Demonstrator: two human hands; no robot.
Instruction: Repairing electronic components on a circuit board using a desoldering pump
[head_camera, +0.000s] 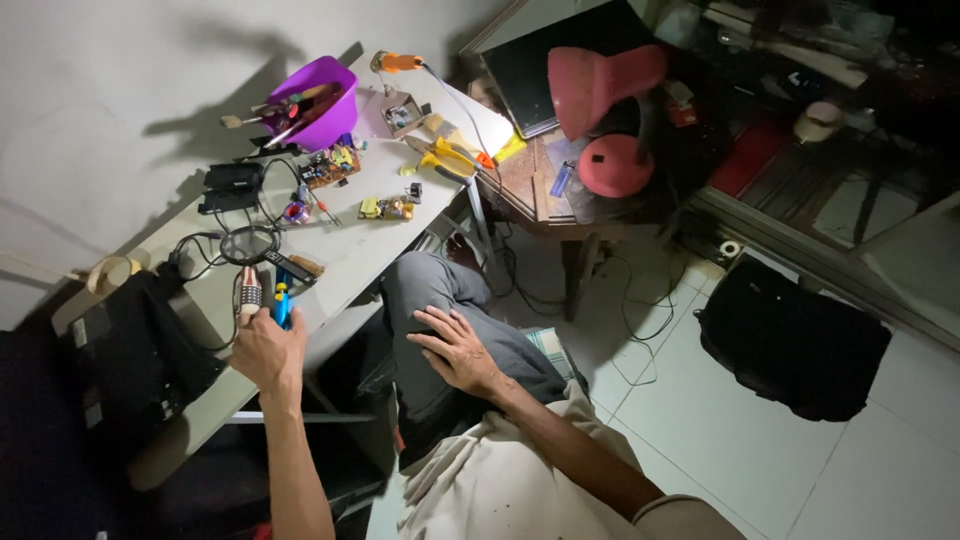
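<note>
A white table carries a purple bowl, circuit boards, yellow pliers and a magnifier.

Hands counted: 2, left hand, right hand. Purple bowl: 1, several tools inside, exact no. not readable. Circuit boards seen on table: 3, approx., small and cluttered. Yellow-handled pliers: 1 pr. Magnifier: 1. Black box: 1. Pink lamp: 1. Black bag on floor: 1. Tape roll: 1. Blue lighter: 1.
</note>
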